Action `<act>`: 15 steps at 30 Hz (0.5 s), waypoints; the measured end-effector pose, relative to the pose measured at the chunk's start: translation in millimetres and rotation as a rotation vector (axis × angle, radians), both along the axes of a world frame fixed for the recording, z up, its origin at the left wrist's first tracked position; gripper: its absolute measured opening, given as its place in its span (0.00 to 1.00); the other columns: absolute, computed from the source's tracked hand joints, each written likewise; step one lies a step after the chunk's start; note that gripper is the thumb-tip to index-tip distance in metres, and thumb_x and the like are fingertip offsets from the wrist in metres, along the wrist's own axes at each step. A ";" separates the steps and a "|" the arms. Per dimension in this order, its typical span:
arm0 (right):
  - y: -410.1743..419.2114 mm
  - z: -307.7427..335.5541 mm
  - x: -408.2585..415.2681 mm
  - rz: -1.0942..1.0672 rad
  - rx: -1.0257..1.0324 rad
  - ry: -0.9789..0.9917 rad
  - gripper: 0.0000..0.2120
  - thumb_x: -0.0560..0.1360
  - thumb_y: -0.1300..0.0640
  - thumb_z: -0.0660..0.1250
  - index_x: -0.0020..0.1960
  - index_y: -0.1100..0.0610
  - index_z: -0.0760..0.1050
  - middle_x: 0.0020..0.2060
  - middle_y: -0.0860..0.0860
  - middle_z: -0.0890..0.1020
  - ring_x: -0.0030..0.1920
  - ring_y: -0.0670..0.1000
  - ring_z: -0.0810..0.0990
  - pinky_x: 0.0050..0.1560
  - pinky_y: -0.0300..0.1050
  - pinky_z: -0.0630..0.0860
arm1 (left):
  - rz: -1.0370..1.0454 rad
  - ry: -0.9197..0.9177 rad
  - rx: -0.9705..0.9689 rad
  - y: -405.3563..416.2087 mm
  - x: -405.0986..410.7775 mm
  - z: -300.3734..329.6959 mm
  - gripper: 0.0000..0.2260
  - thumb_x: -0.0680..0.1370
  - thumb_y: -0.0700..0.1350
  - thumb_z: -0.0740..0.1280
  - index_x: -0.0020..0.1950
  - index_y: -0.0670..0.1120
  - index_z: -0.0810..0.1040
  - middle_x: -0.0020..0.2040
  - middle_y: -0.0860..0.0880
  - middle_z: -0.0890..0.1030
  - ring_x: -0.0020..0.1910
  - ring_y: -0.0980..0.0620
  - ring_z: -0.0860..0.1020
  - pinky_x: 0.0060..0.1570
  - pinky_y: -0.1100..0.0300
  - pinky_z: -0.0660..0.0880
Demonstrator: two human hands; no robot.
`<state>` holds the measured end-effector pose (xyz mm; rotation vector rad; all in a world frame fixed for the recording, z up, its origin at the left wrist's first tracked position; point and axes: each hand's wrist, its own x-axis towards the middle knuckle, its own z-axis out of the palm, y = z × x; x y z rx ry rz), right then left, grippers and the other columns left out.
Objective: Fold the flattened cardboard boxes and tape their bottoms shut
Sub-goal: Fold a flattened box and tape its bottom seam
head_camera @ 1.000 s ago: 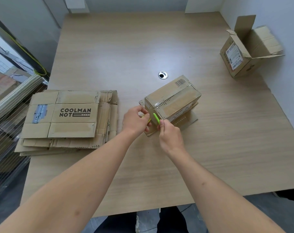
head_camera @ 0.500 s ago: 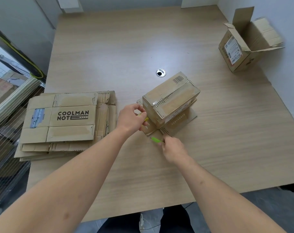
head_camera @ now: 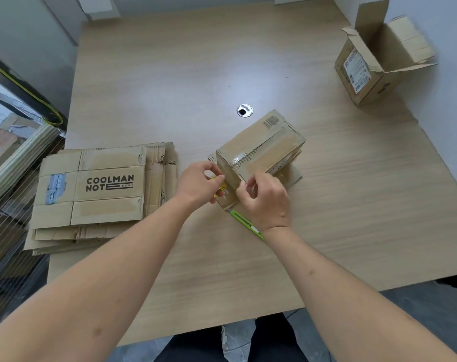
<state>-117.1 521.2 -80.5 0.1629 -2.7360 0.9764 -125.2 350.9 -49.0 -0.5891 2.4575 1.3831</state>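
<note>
Head view: left hand (head_camera: 200, 182) grips a yellow tape roll (head_camera: 220, 189); right hand (head_camera: 265, 199) pinches tape on the box (head_camera: 258, 150).

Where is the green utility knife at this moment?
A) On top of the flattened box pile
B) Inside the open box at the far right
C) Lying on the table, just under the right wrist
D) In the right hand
C: the green utility knife lies flat on the table, partly hidden below the right hand, whose fingers pinch at the folded box.
</note>
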 end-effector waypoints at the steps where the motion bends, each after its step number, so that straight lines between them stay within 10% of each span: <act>1: -3.9 6.1 -6.4 0.013 -0.009 0.075 0.09 0.75 0.50 0.68 0.44 0.56 0.77 0.37 0.52 0.76 0.39 0.58 0.76 0.41 0.50 0.75 | -0.005 -0.003 0.001 0.0 0.0 0.9 0.04 0.81 0.47 0.70 0.49 0.48 0.79 0.34 0.48 0.86 0.26 0.49 0.81 0.21 0.68 0.68; 5: -18.0 15.4 -30.9 0.049 0.095 -0.016 0.18 0.74 0.48 0.75 0.60 0.54 0.80 0.51 0.56 0.75 0.51 0.59 0.76 0.54 0.52 0.75 | -0.010 -0.014 0.017 -0.6 -0.5 1.5 0.04 0.81 0.47 0.70 0.49 0.47 0.80 0.34 0.47 0.86 0.26 0.49 0.80 0.22 0.66 0.69; 15: -24.9 -3.6 -51.2 0.022 0.363 0.116 0.09 0.70 0.50 0.76 0.49 0.50 0.85 0.47 0.51 0.79 0.44 0.58 0.77 0.44 0.49 0.75 | -0.134 -0.114 -0.102 -15.9 -7.0 1.5 0.02 0.77 0.42 0.70 0.45 0.45 0.81 0.30 0.48 0.85 0.23 0.53 0.80 0.30 0.58 0.81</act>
